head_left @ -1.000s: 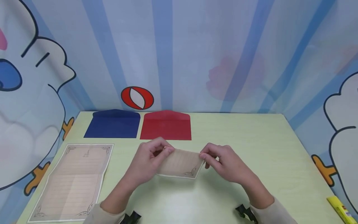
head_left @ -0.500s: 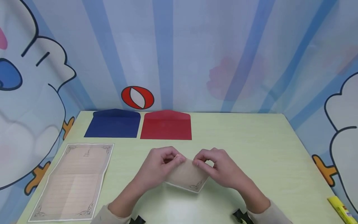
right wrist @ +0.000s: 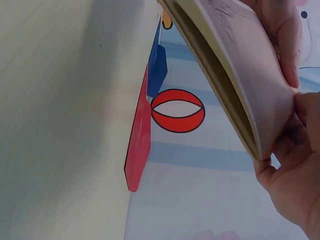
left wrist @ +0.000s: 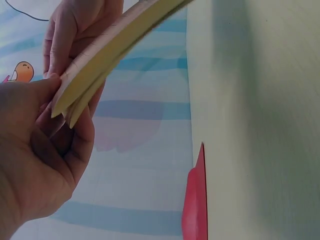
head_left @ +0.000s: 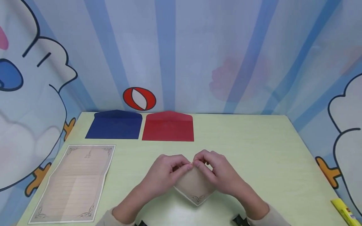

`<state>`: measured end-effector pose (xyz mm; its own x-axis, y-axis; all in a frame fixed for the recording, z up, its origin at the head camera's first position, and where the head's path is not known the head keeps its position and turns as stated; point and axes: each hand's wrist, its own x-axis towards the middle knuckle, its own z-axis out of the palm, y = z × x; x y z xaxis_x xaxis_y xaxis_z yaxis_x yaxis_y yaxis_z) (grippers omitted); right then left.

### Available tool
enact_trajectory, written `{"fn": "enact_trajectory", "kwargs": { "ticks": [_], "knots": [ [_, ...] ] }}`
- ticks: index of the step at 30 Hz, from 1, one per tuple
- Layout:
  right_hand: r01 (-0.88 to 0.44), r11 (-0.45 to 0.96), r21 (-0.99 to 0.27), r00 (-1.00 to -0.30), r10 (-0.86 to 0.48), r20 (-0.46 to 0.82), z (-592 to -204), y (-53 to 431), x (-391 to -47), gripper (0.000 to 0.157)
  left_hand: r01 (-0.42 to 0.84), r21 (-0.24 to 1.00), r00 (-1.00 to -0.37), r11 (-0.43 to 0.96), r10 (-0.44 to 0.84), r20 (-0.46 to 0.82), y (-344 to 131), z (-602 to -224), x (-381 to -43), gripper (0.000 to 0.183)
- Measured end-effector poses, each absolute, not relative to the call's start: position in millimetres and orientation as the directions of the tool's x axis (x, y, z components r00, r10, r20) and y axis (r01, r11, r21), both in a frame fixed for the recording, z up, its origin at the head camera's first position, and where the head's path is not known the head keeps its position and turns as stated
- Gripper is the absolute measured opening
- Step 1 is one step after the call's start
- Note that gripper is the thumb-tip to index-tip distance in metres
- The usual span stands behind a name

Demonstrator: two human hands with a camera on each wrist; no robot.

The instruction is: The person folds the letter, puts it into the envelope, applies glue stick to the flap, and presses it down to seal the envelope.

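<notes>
As left hand [head_left: 167,174], right hand [head_left: 217,172] pinch folded paper [head_left: 194,183] by far edge, roomy gap before red envelope [head_left: 168,131]

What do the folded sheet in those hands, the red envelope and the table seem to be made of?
Folded sheet: likely matte paper; its layers are thin and bent.
Red envelope: probably stiff paper or card, smooth, with straight edges.
Table: perhaps wood or laminate, given its faint grain and soft shine.

No legible text anywhere
</notes>
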<state>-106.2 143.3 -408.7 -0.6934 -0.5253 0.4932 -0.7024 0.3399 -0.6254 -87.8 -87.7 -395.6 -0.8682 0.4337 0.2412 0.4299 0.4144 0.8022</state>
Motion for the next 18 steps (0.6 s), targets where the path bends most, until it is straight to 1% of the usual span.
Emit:
{"fn": "enact_trajectory", "kwargs": {
  "ticks": [3, 5, 9, 14, 18],
  "knots": [
    [-0.718, 0.377, -0.586, -0.693, -0.469, 0.547, -410, 146, -108, 0.012, 0.407, 0.797, -0.876, 0.446, 0.439, 0.202, -89, -395, -88, 0.004],
    [-0.713, 0.393, -0.580, -0.701, -0.414, 0.581, -409, 149, -111, 0.014, 0.389, 0.798, -0.878, 0.460, 0.447, 0.170, -92, -395, -90, 0.005],
    [-0.692, 0.413, -0.593, -0.719, -0.322, 0.616, -406, 157, -115, 0.019, 0.339, 0.837, -0.881, 0.431, 0.458, 0.121, -98, -394, -93, 0.006],
    [-0.656, 0.400, -0.640, -0.752, -0.273, 0.600, -404, 157, -117, 0.016, 0.273, 0.886, -0.907, 0.375, 0.406, 0.107, -103, -393, -96, 0.008],
    [-0.593, 0.369, -0.715, -0.805, -0.263, 0.532, -404, 154, -116, 0.010, 0.220, 0.918, -0.932, 0.329, 0.349, 0.099, -106, -393, -98, 0.007]
  ]
}}
